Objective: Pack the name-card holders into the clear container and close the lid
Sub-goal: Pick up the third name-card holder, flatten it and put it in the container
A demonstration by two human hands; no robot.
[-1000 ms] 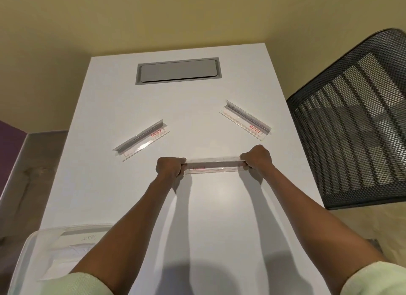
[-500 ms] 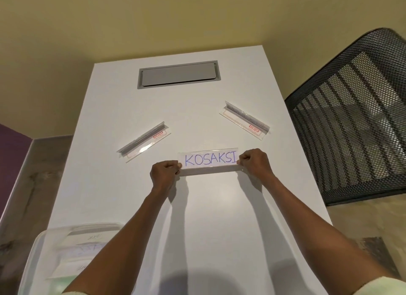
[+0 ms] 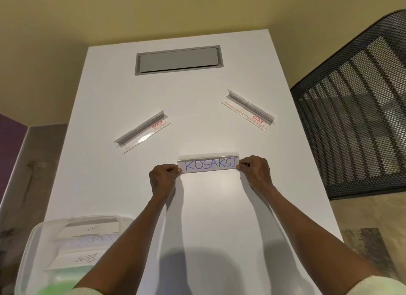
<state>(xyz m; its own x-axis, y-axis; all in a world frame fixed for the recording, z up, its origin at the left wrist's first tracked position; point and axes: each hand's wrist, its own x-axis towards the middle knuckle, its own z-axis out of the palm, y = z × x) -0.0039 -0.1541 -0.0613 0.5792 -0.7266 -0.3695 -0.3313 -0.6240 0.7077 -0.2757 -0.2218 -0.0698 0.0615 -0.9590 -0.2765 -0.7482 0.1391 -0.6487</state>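
Holder [image 3: 209, 164] now face-up, both hands' grip unchanged.

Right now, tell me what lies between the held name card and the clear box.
Nothing visible on the table does. Both hands, left and right, pinch the name card; only bare table and the left forearm lie toward the clear box.

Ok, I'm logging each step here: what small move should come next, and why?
Probably carry the KOSAKSI holder, pinched at its ends by the left hand and right hand, back and left to the clear container. It has no lid on and already holds cards, while two more holders wait on the table.
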